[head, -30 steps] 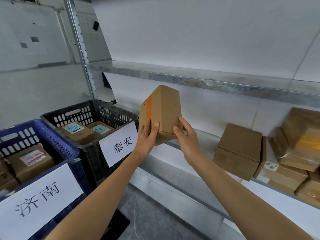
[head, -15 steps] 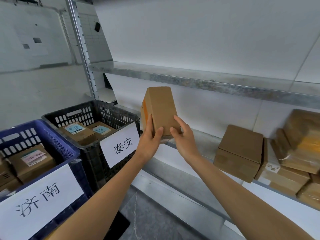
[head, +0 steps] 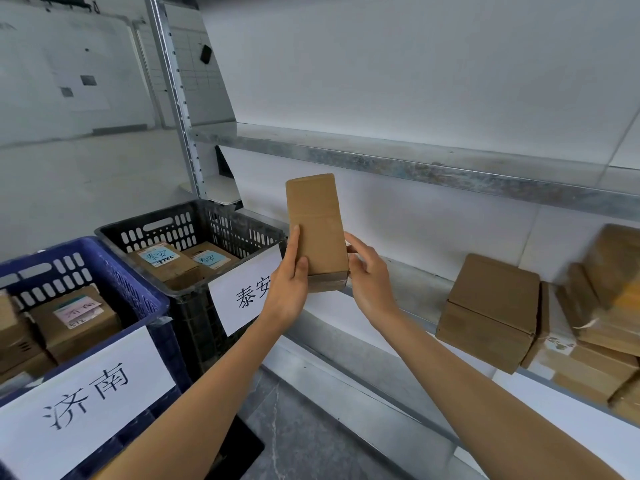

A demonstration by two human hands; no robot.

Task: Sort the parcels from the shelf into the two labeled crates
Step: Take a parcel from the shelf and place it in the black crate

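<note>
**Item:** parcel (head: pixel 317 230), a plain brown carton. It is stood on end in the air in front of the shelf (head: pixel 415 289) and touches neither shelf nor crate.

**Hold:** left hand (head: pixel 289 289) clamped on the lower left edge, thumb (head: pixel 300 271) flat on the near face, other fingers hidden behind. Right hand (head: pixel 369 278) has its fingers (head: pixel 360 265) curled against the lower right corner. Most of the carton stands above the fingers.

**Destinations:** black crate (head: pixel 194 220), signed 泰安, just left of the left fingers. Blue crate (head: pixel 104 258), signed 济南, is farther left again. Both hold cartons with address slips face up.

**Remaining stock:** brown carton (head: pixel 491 306) and a blurred stack (head: pixel 606 306) on the shelf, well right of the right fingers.

**Hazards, as judged:**
1. Missort. The face turned this way shows no slip. If the parcel is released before an address is found, it may land in the wrong crate.
2. Tipping. With both grips low, the tall upper end could swing away if one hand lets go to turn the parcel.
3. Snag. The black crate's paper sign (head: pixel 242 292) hangs just below the left fingers, and a low carry could catch or tear it.
4. The right-hand stack looks loosely piled but is too blurred to confirm. A careless reach there might topple it.
</note>
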